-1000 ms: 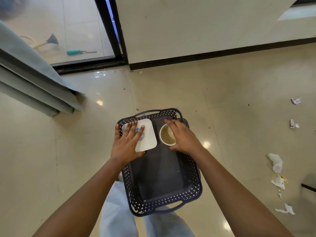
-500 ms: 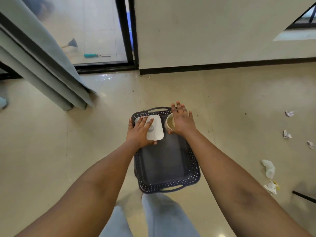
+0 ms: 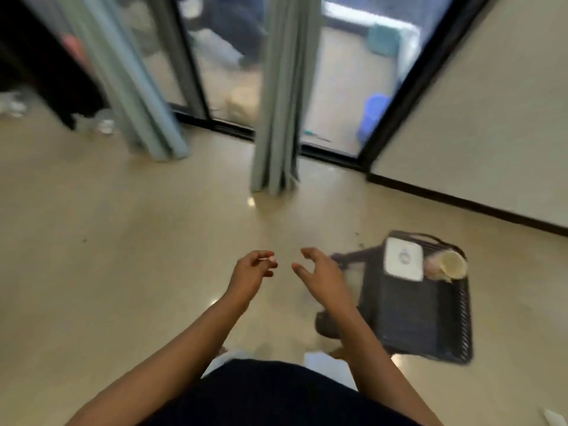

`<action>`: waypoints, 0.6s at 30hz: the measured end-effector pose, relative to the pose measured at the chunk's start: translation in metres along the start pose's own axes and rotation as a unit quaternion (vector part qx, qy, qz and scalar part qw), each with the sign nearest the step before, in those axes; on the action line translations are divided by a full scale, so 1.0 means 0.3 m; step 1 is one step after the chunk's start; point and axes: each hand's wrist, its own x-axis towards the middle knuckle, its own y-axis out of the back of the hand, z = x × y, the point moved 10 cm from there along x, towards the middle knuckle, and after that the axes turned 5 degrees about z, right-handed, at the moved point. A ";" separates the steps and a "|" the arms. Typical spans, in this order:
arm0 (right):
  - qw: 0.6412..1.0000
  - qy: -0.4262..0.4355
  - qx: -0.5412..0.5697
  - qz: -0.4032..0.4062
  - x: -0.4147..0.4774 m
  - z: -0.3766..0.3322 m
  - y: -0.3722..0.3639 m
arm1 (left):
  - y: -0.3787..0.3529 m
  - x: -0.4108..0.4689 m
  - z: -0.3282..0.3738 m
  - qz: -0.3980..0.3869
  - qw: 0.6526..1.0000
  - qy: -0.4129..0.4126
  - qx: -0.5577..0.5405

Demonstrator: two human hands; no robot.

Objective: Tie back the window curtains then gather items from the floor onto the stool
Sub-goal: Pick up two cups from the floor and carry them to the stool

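A dark perforated basket (image 3: 430, 330) sits on the floor at the right, holding a white flat device (image 3: 403, 263) and a paper cup (image 3: 449, 265) lying on its side. Both hands hover empty over the bare floor left of the basket. My left hand (image 3: 250, 273) has loosely curled fingers. My right hand (image 3: 322, 272) has spread, slightly bent fingers, just clear of the basket's near corner. Two grey-green curtain panels hang to the floor ahead, one at centre (image 3: 276, 118) and one at left (image 3: 135, 96). The view is motion-blurred.
A glass sliding door with a black frame (image 3: 396, 96) stands behind the curtains. A cream wall with dark skirting (image 3: 479, 118) runs along the right. Dark furniture (image 3: 40, 69) and crumpled litter (image 3: 101, 123) sit at the far left.
Both hands have let go of the white device and the cup and lifted out of the basket. The view has swung up and left, bringing the curtains ahead and the basket to the right.
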 end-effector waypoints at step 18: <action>0.931 0.221 -0.128 -0.261 0.666 -1.633 -1.047 | 1.810 0.548 0.135 0.292 0.946 0.054 -0.132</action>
